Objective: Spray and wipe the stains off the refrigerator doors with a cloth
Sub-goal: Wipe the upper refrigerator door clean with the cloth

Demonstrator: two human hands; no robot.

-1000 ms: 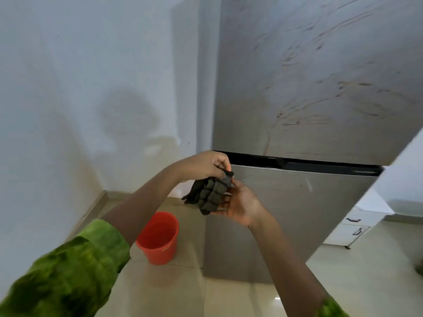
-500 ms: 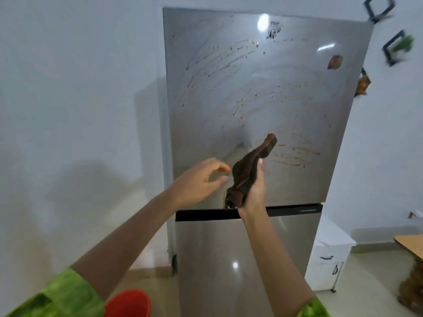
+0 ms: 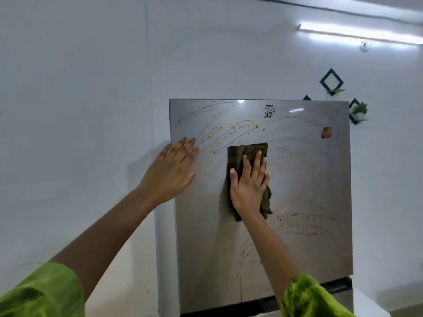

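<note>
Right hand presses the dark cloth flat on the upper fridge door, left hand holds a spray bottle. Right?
Not quite. In the head view the left hand holds nothing: it lies open and flat at the left edge of the upper door. The right hand does press the cloth on it.

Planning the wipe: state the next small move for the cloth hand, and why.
Probably slide the right hand, pressing the dark cloth flat on the upper refrigerator door, up and leftward: orange streaks lie just beyond the cloth there, and the left hand rests flat on the door's left edge, bracing.
</note>
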